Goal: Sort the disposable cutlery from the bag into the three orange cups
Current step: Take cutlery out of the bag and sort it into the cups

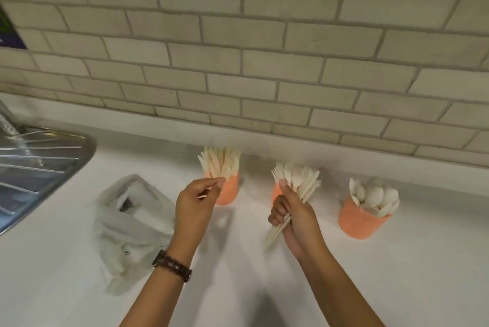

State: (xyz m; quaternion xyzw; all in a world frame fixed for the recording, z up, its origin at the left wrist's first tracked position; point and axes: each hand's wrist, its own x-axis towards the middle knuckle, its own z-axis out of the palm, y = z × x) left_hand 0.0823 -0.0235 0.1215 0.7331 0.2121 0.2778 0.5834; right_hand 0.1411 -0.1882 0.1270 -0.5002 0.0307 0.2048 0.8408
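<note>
The right hand grips a bundle of forks before the middle orange cup, with the spoon cup at its 3 o'clock. The left hand brings thumb and forefinger together at the knife cup; whether they pinch anything I cannot tell. The bag lies on the worktop at its 9 o'clock.

White smooth tabletop. Directly on it:
- crumpled translucent white plastic bag, L of centre, slumped flat
- 3 orange plastic cups, upright, in a row to the R of the bag, farther back: left cup, mid cup (mostly hidden), right cup; all apart, none touching the bag
- ribbed stainless-steel drainboard at far L edge
</note>
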